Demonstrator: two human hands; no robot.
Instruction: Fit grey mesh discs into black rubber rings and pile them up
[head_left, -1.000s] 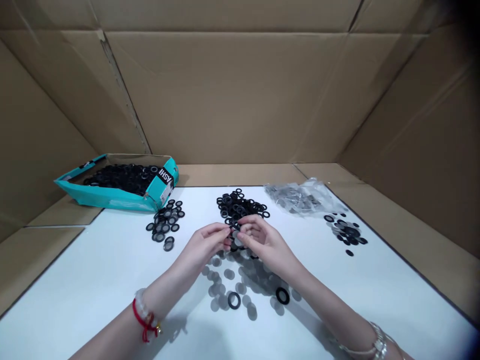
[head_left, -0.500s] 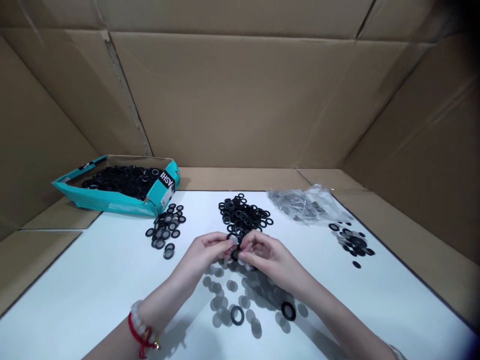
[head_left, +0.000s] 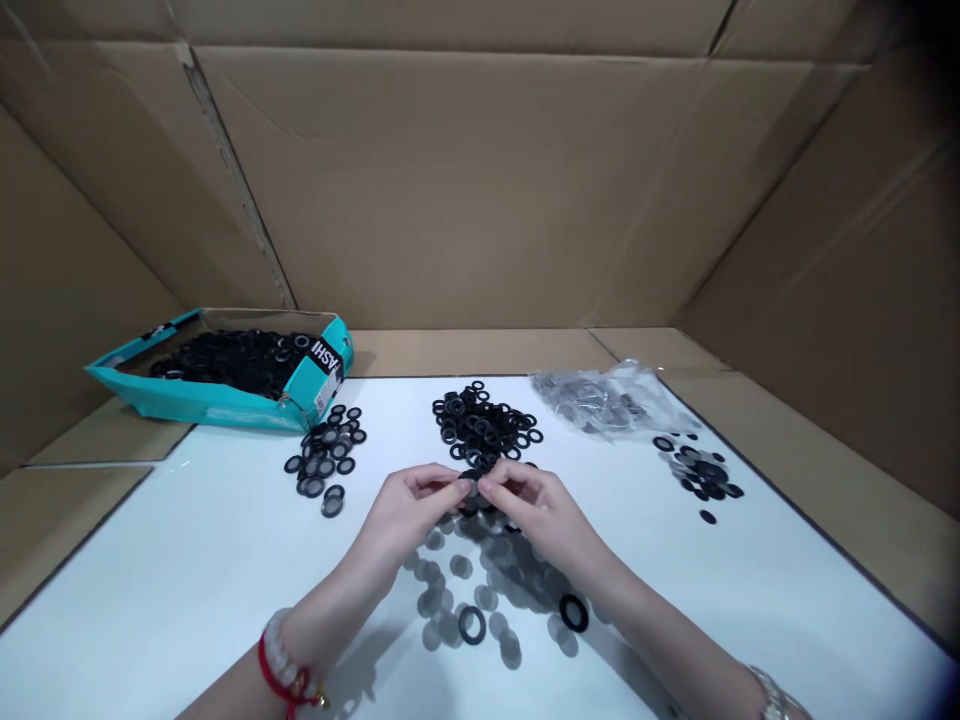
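Note:
Near the middle of the table, my left hand [head_left: 418,508] and my right hand [head_left: 538,508] meet fingertip to fingertip. Both pinch a black ring with a grey disc [head_left: 473,490] at its centre; fingers cover part of it. Just beyond them lies a pile of black rings [head_left: 489,428]. Thin grey discs [head_left: 461,567] are scattered on the white table below my hands, partly in shadow. Among the discs rest a loose grey-black ring [head_left: 463,637] and a thicker black ring [head_left: 564,618].
A teal box [head_left: 202,405] full of black rings stands at the back left. In front of it are rings with grey centres [head_left: 327,466]. A clear plastic bag [head_left: 611,405] of grey discs lies back right, near small black discs [head_left: 709,475]. Cardboard walls [head_left: 450,190] surround the table.
My right hand's fingertips have closed in on the ring that my left hand held, and both hands now grip it. The view has shifted slightly.

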